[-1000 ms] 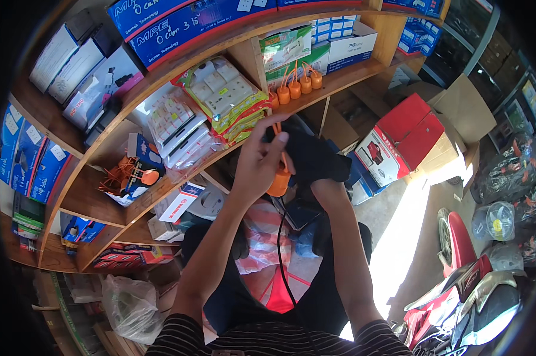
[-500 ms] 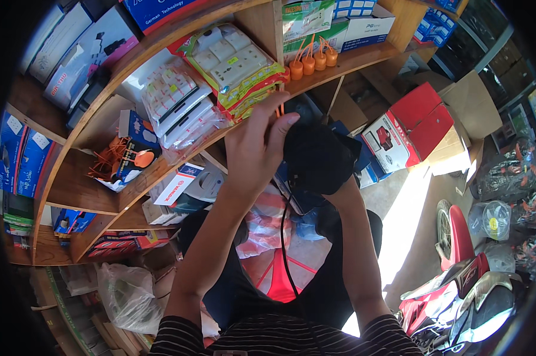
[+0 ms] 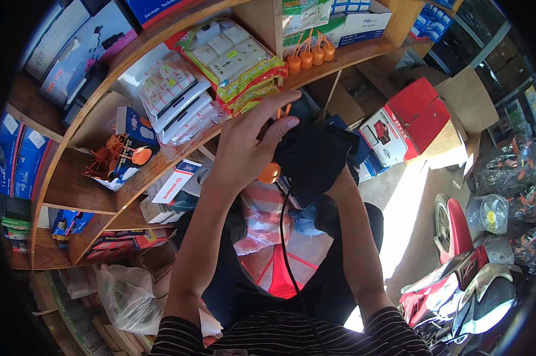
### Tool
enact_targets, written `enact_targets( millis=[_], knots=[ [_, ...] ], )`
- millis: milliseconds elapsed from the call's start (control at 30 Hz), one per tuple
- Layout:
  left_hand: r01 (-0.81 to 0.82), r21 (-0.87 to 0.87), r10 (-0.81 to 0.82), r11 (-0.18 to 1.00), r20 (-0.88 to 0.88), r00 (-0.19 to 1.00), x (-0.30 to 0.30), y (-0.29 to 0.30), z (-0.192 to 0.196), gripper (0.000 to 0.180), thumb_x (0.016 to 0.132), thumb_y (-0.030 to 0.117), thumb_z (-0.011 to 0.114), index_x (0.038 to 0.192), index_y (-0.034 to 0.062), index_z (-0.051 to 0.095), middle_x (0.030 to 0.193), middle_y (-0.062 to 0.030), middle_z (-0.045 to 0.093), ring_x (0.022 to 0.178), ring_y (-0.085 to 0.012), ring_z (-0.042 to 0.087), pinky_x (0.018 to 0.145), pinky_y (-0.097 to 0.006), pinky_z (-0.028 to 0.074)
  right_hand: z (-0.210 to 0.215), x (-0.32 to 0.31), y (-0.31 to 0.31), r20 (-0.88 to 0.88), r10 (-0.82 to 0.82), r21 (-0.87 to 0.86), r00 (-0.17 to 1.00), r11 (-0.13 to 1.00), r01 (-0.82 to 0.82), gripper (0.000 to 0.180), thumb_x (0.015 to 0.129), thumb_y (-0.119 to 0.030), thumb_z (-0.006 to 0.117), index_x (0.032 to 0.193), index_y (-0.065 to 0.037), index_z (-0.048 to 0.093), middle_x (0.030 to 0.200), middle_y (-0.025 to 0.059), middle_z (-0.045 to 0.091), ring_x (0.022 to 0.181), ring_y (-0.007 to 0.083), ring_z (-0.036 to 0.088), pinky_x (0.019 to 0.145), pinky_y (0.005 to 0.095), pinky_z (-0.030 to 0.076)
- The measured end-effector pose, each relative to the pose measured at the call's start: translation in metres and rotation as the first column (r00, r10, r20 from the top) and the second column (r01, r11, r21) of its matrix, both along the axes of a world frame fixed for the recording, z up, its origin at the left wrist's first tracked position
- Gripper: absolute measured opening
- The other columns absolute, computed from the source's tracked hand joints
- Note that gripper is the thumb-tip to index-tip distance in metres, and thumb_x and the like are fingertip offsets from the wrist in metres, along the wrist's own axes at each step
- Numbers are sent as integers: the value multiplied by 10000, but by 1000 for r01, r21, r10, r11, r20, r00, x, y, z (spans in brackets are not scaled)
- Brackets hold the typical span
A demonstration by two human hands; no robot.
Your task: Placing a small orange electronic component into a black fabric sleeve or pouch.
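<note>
One orange lamp holder [image 3: 269, 172] below left fingers [image 3: 272, 107]

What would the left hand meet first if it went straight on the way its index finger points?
The left hand would probably meet the wooden shelf first, at its front edge below the orange pieces, though depth is unclear here.

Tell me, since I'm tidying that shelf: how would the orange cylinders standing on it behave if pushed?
The orange cylinders look squat and upright, so they would probably slide along the shelf rather than tip. If one fell, its round side suggests rolling. They look plastic, so likely light.
</note>
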State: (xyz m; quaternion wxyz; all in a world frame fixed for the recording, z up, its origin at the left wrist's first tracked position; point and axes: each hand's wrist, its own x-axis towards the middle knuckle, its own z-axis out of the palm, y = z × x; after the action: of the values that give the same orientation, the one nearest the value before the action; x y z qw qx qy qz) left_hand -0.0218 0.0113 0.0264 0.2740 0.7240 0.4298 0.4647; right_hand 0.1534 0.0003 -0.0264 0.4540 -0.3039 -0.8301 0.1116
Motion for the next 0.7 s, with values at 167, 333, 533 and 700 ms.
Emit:
enact_targets(
  millis=[167, 333, 533, 700],
  knots=[
    [-139, 46, 106, 989, 434, 895, -8, 11, -11, 234, 905, 225, 747, 930, 64, 579, 676, 32, 454, 597, -43, 407, 519, -255, 348, -10, 14, 13, 71, -235, 200, 969, 956, 216, 269, 750, -112, 741, 1015, -70, 717, 1000, 80, 688, 943, 288, 652, 849, 394, 533],
    [81, -187, -126, 979, -238, 963, -19, 7, -25, 487, 789, 387, 824, 1009, 50, 550, 791, -101, 628, 675, -207, 611, 624, -331, 467, -11, 11, 12, -62, -224, 181, 973, 956, 231, 301, 726, -145, 769, 1015, -77, 717, 994, 81, 682, 931, 292, 656, 831, 394, 530],
    [102, -166, -126, 981, -141, 982, -7, 3, -18, 458, 788, 333, 815, 1027, 34, 564, 838, -165, 668, 749, -327, 660, 708, -383, 504, -11, 8, 9, -220, -204, 17, 954, 977, 213, 285, 724, -129, 756, 1001, -78, 713, 970, 80, 675, 891, 298, 654, 783, 401, 530],
    [74, -183, -112, 980, -207, 972, -4, -3, -3, 342, 854, 237, 771, 1033, -2, 604, 837, -55, 642, 762, -123, 606, 699, -278, 487, -29, 13, 10, -518, -347, -373, 782, 914, 158, 227, 837, -118, 708, 1055, -55, 693, 1039, 99, 683, 944, 254, 671, 801, 373, 538]
  ],
)
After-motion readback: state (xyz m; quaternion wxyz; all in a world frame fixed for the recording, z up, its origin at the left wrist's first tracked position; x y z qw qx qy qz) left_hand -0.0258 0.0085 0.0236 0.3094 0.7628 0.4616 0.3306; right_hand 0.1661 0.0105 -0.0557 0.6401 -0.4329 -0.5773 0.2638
